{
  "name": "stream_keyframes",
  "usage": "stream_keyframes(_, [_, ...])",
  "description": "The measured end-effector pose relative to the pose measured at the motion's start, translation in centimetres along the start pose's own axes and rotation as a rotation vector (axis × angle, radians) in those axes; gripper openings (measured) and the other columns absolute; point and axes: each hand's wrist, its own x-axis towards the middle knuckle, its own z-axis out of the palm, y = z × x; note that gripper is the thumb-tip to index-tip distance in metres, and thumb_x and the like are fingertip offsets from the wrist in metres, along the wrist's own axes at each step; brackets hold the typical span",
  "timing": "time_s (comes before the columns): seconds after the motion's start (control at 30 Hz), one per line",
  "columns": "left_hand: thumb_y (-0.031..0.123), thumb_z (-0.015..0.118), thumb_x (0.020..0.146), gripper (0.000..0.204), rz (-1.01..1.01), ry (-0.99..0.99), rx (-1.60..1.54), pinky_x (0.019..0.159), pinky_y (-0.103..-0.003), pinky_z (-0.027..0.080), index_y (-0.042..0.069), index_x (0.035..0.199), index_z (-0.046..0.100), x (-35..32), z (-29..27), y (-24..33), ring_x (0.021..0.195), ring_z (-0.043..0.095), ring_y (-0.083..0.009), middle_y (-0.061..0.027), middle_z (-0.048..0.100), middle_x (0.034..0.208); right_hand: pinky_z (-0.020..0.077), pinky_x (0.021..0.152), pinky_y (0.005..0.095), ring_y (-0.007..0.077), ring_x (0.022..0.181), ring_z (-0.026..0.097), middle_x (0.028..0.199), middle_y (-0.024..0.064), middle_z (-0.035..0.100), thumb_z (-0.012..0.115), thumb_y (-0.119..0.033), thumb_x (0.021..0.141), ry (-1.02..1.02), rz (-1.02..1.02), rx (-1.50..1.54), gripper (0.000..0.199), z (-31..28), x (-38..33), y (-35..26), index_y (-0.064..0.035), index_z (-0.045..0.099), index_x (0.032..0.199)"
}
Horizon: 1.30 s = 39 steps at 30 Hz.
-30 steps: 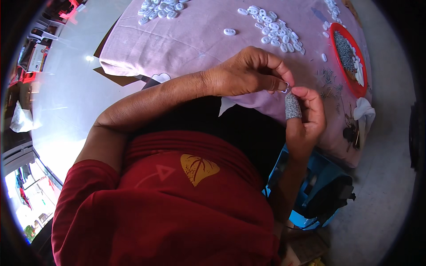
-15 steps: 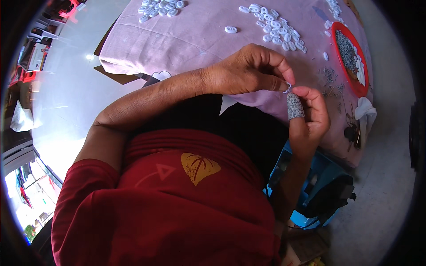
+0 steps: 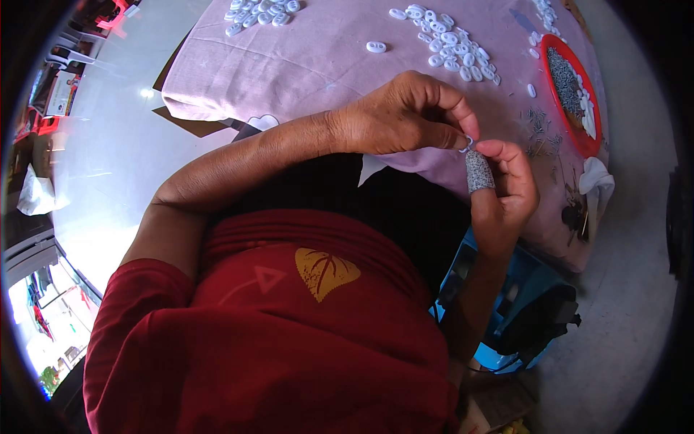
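Over the near right part of the cloth-covered table, my two hands meet at the fingertips. Thumb and forefinger of my left hand (image 3: 416, 119) pinch a small white oval plastic piece with holes (image 3: 468, 145). My right hand (image 3: 512, 184) has its fingers curled, with thumb and forefinger closed right against that piece. What lies between these fingertips is too small to make out. A speckled grey sleeve (image 3: 479, 172) covers the right thumb. Just beyond the hands lies a heap of similar white oval pieces (image 3: 455, 49), with one lone piece (image 3: 376, 47) to its left.
Another heap of white pieces (image 3: 262, 11) sits at the far left. A red basin (image 3: 587, 147) of small grey metal parts stands at the right edge, loose metal parts (image 3: 536, 126) beside it. A white cloth (image 3: 596, 176) hangs nearby. Below is a blue object (image 3: 463, 271).
Both hands stay in nearly the same place. The right thumb and fingers have shifted very slightly at the white piece.
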Motion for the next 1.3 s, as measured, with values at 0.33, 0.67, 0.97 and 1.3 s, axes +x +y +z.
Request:
stream_keyframes(0.33, [-0.001, 0.066, 0.089, 0.013, -0.017, 0.034, 0.115, 0.082, -0.023, 0.051, 0.000, 0.102, 0.069, -0.4, 0.1, 0.6, 0.088, 0.063, -0.0077, -0.0028, 0.068, 0.091, 0.0399, 0.063, 0.0176, 0.0041, 0.071, 0.048, 0.083, -0.0001, 0.056, 0.060, 0.009, 0.080, -0.020, 0.028, -0.049, 0.018, 0.5, 0.7, -0.6, 0.0008, 0.057, 0.096])
stream_keyframes(0.67, [0.002, 0.067, 0.089, 0.013, -0.037, 0.067, 0.070, 0.080, -0.024, 0.050, 0.000, 0.102, 0.069, -0.8, -0.1, -0.3, 0.088, 0.063, -0.0082, -0.0026, 0.069, 0.090, 0.0422, 0.065, 0.0186, 0.0046, 0.074, 0.051, 0.084, 0.0011, 0.058, 0.058, 0.010, 0.080, -0.054, 0.045, 0.006, 0.018, 1.1, 1.1, 0.1, 0.0004, 0.057, 0.096])
stream_keyframes(0.97, [0.011, 0.068, 0.091, 0.014, -0.232, 0.065, -0.065, 0.057, -0.018, 0.044, 0.003, 0.103, 0.070, -0.5, -0.6, 0.9, 0.072, 0.059, -0.0031, 0.0003, 0.066, 0.080, 0.0455, 0.068, 0.0202, 0.0073, 0.075, 0.056, 0.084, 0.0023, 0.061, 0.061, 0.007, 0.082, 0.017, -0.041, -0.101, 0.019, 0.8, 0.8, -0.1, 0.0018, 0.061, 0.100])
stream_keyframes(1.3, [0.011, 0.067, 0.091, 0.013, -0.230, 0.071, -0.107, 0.056, -0.018, 0.042, 0.004, 0.102, 0.070, -0.6, -0.9, 0.6, 0.070, 0.058, -0.0023, 0.0019, 0.066, 0.080, 0.0467, 0.068, 0.0232, 0.0089, 0.075, 0.057, 0.083, 0.0031, 0.062, 0.062, 0.003, 0.085, -0.041, -0.079, -0.210, 0.012, 0.1, 1.1, 0.3, 0.0015, 0.063, 0.097])
